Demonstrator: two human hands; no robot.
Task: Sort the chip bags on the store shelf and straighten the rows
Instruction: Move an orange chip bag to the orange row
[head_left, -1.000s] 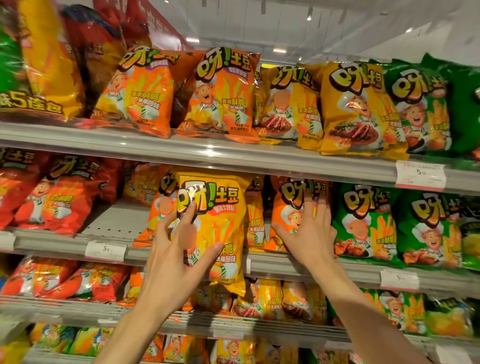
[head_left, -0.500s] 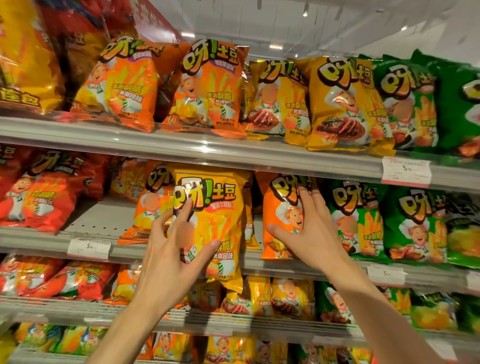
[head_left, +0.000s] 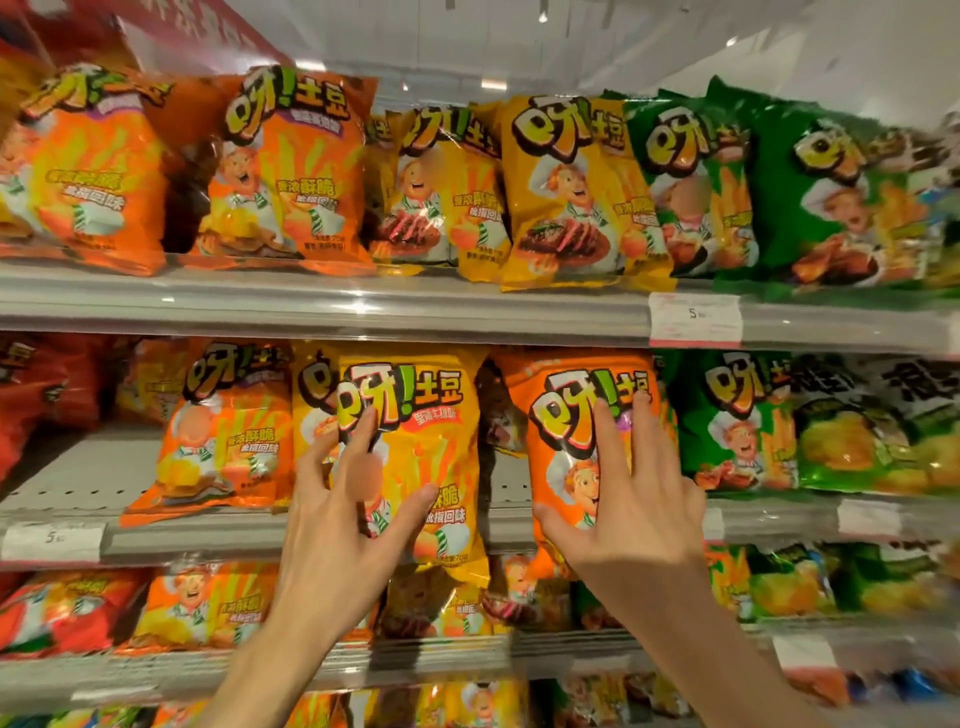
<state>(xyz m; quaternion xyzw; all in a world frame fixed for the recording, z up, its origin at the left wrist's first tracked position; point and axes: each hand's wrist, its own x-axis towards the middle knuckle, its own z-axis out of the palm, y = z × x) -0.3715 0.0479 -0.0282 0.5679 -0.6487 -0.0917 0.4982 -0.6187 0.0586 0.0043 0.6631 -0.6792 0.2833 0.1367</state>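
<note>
Hiding the yellow bag's (head_left: 415, 457) lower left on the middle shelf (head_left: 208, 540), the left hand (head_left: 337, 545) pinched it, while the right hand's (head_left: 634, 509) spread fingers pressed the orange bag (head_left: 561, 415).

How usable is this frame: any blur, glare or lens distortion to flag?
Head view: motion blur smears the edges, worst on the green bags at right; glare streaks the shelf rail; wide-angle bending curves the shelves; the yellow bag and orange bag under the hands stay fairly sharp.
</note>
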